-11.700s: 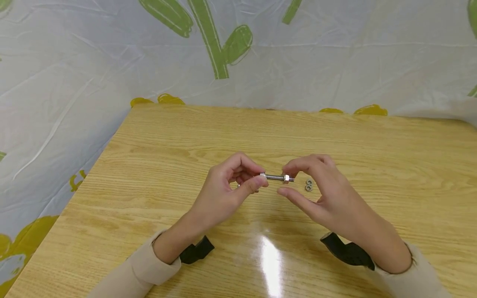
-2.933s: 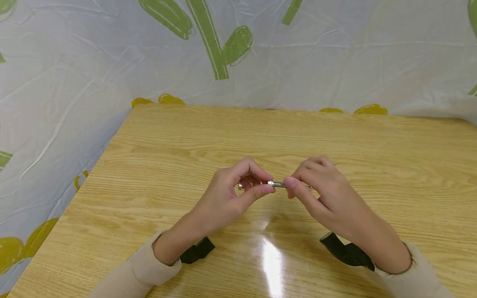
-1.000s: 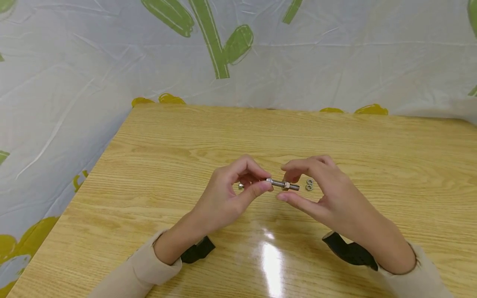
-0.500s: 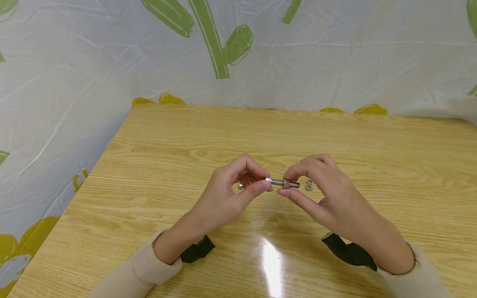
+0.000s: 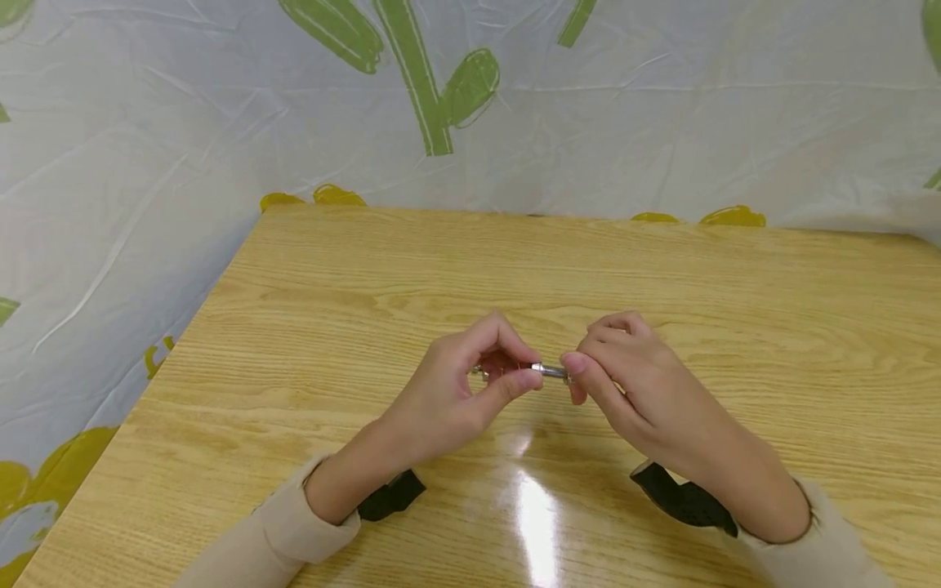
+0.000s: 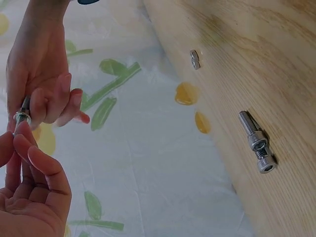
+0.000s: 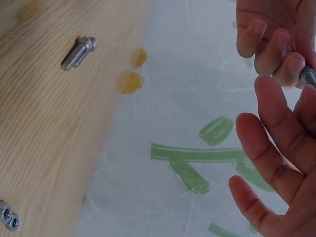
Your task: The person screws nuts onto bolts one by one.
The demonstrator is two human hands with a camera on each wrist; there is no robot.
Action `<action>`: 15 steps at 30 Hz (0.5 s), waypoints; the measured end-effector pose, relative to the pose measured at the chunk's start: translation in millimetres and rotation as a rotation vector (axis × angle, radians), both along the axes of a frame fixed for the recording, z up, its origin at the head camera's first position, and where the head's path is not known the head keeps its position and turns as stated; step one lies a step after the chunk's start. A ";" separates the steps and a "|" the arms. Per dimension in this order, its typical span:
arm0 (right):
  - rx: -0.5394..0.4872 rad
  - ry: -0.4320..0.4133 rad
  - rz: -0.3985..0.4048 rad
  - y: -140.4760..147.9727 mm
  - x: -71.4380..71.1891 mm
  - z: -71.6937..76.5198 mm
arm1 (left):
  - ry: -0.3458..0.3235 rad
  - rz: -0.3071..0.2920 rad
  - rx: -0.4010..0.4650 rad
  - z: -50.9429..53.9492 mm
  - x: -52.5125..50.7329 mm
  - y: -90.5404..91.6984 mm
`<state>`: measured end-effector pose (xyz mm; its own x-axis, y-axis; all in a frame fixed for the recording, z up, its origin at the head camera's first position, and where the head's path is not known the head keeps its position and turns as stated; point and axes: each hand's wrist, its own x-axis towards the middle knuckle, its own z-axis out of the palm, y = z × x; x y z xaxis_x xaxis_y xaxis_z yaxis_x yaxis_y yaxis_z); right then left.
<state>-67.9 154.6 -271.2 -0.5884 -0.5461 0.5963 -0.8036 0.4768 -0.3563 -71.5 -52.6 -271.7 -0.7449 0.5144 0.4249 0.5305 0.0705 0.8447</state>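
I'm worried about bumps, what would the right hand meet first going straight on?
Probably the left hand, its fingers pinching the metal bolt directly ahead, though depth is unclear.

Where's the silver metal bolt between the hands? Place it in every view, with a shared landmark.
Head: silver metal bolt, slightly right of and below centre.
Left wrist: bolt, far left, near mid-height.
Right wrist: bolt, right edge, upper half.
Shared landmark: light-brown wood-grain table.

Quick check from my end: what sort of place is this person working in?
Probably an improvised indoor tabletop workspace, though little of the surroundings shows. There's a wood-grain table, a pale sheet with green plant shapes behind it, and loose bolts and nuts lying on the wood.
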 end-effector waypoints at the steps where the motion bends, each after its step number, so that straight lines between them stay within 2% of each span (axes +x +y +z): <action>1: -0.005 0.011 0.003 -0.1 -0.5 -0.2 | 0.005 0.003 -0.001 -0.1 0.1 0.0; 8: 0.023 -0.113 -0.092 3.4 6.1 4.4 | 0.006 0.026 0.002 -0.3 -1.1 -1.2; 15: -0.010 0.002 -0.044 0.8 3.3 3.7 | -0.015 0.042 0.015 0.8 -2.5 -2.5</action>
<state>-64.6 155.4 -267.4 -0.6108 -0.5138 0.6024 -0.7824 0.5084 -0.3597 -74.0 -55.1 -270.9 -0.7721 0.4763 0.4207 0.5146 0.0802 0.8537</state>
